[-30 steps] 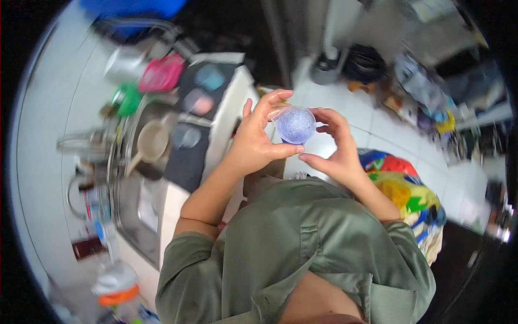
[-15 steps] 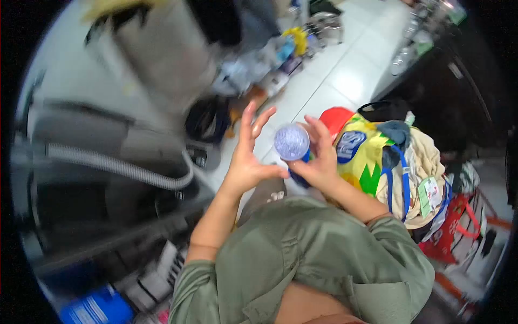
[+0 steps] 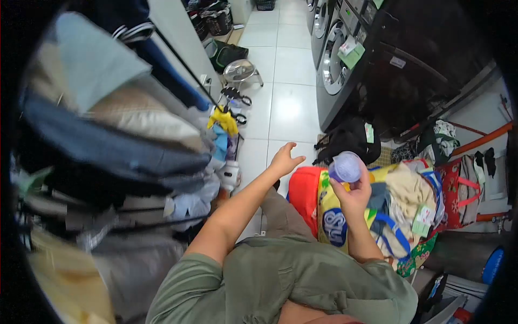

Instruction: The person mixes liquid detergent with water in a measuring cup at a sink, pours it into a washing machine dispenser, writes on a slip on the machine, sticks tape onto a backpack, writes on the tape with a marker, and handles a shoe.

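Observation:
My right hand (image 3: pixel 355 193) is closed round a small round container with a pale purple, translucent-looking top (image 3: pixel 345 166); its lower part is hidden by my fingers and I cannot tell its exact kind. It is held over a large yellow bag (image 3: pixel 332 224) with a red end and a blue label. Over the white tiled floor, my left hand (image 3: pixel 286 160) reaches forward with thumb and fingers apart, holding nothing. Cream and blue cloth (image 3: pixel 410 189) bulges from the bag beside my right forearm.
Front-loading washing machines (image 3: pixel 334 59) line the right of the tiled aisle (image 3: pixel 283 102). A black bag (image 3: pixel 350 141) lies before them. A metal stool (image 3: pixel 240 71) and a yellow cloth item (image 3: pixel 223 120) are ahead left. Hanging clothes (image 3: pixel 124 140) crowd my left; a red bag (image 3: pixel 458 183) is far right.
My view has turned to face down the aisle. My right hand has carried the container rightward over the yellow bag, while my left hand has moved apart from it.

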`<state>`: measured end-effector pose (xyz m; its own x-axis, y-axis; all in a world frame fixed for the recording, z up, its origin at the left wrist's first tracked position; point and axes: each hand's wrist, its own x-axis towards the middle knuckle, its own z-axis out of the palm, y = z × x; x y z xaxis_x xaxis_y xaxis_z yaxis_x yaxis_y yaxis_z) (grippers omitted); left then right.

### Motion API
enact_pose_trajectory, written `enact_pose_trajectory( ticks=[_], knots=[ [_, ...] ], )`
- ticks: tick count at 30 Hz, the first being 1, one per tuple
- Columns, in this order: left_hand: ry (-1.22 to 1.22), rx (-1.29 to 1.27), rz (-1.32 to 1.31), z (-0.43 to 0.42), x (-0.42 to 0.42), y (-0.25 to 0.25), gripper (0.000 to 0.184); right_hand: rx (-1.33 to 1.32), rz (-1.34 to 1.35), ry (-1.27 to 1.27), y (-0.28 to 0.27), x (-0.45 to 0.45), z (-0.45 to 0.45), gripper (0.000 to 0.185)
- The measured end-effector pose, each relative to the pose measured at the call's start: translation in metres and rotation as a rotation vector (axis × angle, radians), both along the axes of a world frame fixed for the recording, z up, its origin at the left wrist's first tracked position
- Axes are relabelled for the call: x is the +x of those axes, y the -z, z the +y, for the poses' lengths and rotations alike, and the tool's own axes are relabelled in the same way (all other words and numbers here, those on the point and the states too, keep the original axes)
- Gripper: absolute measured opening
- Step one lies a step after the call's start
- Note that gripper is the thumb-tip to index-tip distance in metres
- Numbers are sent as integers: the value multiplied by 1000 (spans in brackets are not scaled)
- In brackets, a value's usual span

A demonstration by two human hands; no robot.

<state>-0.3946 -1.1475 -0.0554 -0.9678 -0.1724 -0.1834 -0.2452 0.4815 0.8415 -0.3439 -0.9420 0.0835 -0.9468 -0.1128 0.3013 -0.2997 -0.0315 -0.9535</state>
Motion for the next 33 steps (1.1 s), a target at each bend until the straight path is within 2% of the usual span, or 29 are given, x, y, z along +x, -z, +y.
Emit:
enact_pose_trajectory(
  ticks=[1,2,4,6,7,9,11,13,14,15,17,18,19,20,23,26,33],
  knots=[
    [116,-135,53,-11,-35,9,64,-35,-23,35,-2,-17,-7,62],
    [126,-116,47,-24,-61,23,64,-26,-76,98,-4,-35,-13,63],
    [137,-217,-105,-65,-131,47,62,-21,-49,189,-2,-78,-25,63],
    [175,-377,-350,-112,-182,94,55,-4,-102,232,-11,-115,-40,64],
    [275,-439,-547,-133,-210,98,49,-16,-118,270,-16,-140,-49,65],
    [183,-474,-692,-177,-251,143,43,-39,-111,323,-22,-185,-63,65],
    [125,-453,-602,-206,-265,124,41,15,-109,360,-31,-232,-78,64],
    [174,-446,-598,-245,-288,183,57,-43,-114,338,-37,-284,-95,64],
    [213,-396,-724,-259,-301,184,65,-56,-122,340,-37,-310,-101,65],
    [104,-342,-599,-274,-299,201,65,-39,-120,329,-38,-335,-106,65],
    [66,-299,-654,-302,-314,211,69,-49,-122,332,-42,-390,-122,65],
    [-21,-42,-837,-324,-319,233,71,-21,-109,334,-46,-419,-132,64],
    [-375,175,-783,-328,-315,228,69,7,-107,344,-46,-442,-139,64],
    [-465,211,-804,-339,-320,228,69,32,-79,345,-47,-476,-148,63],
    [-378,137,-1083,-366,-328,223,67,-4,-74,367,-52,-574,-182,62],
    [-358,153,-1193,-386,-388,207,65,-34,-105,367,-61,-674,-217,60],
    [-352,113,-979,-459,-671,209,60,-35,-68,287,-57,-926,-297,65]
  ],
)
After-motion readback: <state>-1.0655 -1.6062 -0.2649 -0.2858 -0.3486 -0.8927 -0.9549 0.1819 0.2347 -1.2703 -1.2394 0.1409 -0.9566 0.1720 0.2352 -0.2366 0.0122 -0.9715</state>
